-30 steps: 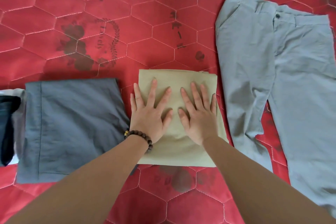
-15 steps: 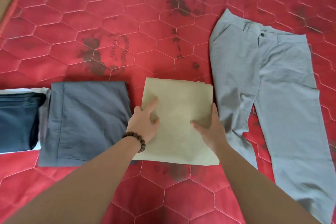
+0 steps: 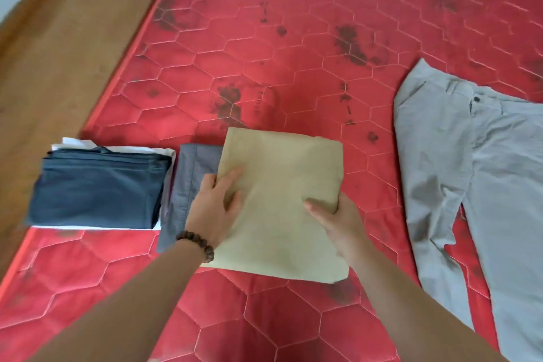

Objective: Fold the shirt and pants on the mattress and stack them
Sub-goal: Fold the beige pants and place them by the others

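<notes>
Folded khaki garment [image 3: 282,200] gripped at both side edges: left hand [image 3: 216,211] on the left edge, thumb on top and fingers curled under the fabric; right hand [image 3: 342,222] on the right edge, thumb lying across the top, fingers tucked beneath. Bundle overlapping the folded grey garment [image 3: 182,197], which peeks out just left of the left-hand grip. Whether raised off it or resting on it, cannot tell. Beaded bracelet [image 3: 197,244] around the left wrist. Further left of the grip, beyond the grey piece, a folded navy garment [image 3: 97,191] stacked on something white [image 3: 129,148], close to the edge of the red quilted mattress [image 3: 293,67]. Well right of the right-hand grip, light grey trousers [image 3: 470,185] spread flat and unfolded, waistband at the far end, legs running toward the near side. Wooden floor [image 3: 58,38] past the mattress's left edge.
</notes>
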A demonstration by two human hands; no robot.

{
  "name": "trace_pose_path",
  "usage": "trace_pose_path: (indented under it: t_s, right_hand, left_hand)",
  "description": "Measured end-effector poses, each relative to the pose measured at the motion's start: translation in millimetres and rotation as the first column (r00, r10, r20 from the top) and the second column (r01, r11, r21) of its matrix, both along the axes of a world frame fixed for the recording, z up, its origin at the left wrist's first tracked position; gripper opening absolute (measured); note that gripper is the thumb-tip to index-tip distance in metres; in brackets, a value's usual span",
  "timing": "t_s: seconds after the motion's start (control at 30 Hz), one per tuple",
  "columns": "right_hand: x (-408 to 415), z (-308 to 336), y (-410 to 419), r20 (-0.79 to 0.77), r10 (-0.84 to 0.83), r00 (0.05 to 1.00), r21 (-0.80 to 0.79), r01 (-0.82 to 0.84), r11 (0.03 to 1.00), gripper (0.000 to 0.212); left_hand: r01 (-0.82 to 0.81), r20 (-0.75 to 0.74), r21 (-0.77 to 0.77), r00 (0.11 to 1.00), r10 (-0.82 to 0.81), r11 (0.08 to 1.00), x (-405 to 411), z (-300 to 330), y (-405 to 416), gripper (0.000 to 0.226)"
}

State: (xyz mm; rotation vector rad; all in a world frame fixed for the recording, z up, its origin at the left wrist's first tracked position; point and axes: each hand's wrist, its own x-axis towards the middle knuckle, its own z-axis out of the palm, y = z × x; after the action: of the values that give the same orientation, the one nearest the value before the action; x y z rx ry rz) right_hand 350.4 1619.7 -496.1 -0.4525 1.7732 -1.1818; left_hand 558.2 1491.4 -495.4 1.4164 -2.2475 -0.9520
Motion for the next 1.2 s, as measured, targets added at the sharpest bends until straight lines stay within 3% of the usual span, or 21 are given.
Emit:
trace_pose_path:
  t_s: [0.17,0.33,0.5,0.6,0.67,0.73,0.8,0.87,0.97,1.03,1.2]
  right_hand:
    - [65,-23,-48,-0.092,0.082,0.992,0.068,-0.075,0.995,0.033]
    - [88,-58,-59,-0.19,0.187,0.964,0.248,-0.137,0.959,0.044]
    - [92,-64,-60,-0.25,0.125,0.96,0.21,-0.073,0.975,0.039]
    - [97,-69,-55,-0.226,0.083,0.971,0.181,-0.042,0.983,0.031]
    - [99,-67,-54,-0.246,0.069,0.967,0.176,-0.025,0.984,0.039]
    - [101,-64,-55,-0.528,0.089,0.844,0.209,0.028,0.978,0.065]
    - [108,-60,-60,-0.823,0.178,0.539,0.21,-0.001,0.978,0.074]
    - [119,-59,-74,-0.908,0.31,0.283,0.256,-0.213,0.943,0.064]
    - [132,-76,-92,-0.846,0.533,0.035,0.473,-0.413,0.778,0.059]
    - [133,-89,-94,-0.817,0.577,-0.015,0.53,-0.414,0.74,0.058]
    - [125,-100,-98,-0.848,0.524,0.076,0.483,-0.292,0.825,0.057]
  left_hand:
    - [-0.11,0.089,-0.031,0.99,0.113,0.993,66,-16,-35,0.046]
    - [-0.065,0.302,0.203,0.953,0.001,0.977,79,-50,-38,0.059]
    - [-0.125,0.261,0.057,0.959,0.106,0.991,81,-57,-30,0.055]
    - [-0.138,0.218,0.066,0.968,0.12,0.988,84,-57,-28,0.052]
    - [-0.113,0.228,-0.023,0.967,0.115,0.993,84,-57,-28,0.052]
    - [-0.011,0.278,-0.215,0.958,0.072,0.977,78,-57,-29,0.055]
    - [0.148,0.36,-0.361,0.933,-0.009,0.921,67,-58,-31,0.051]
    - [0.261,0.432,-0.367,0.898,-0.085,0.893,53,-60,-35,0.047]
    - [0.363,0.543,-0.237,0.819,-0.187,0.901,44,-77,-44,0.06]
    - [0.365,0.598,-0.231,0.784,-0.164,0.902,48,-91,-48,0.061]
    - [0.267,0.555,-0.226,0.825,-0.102,0.937,52,-99,-52,0.066]
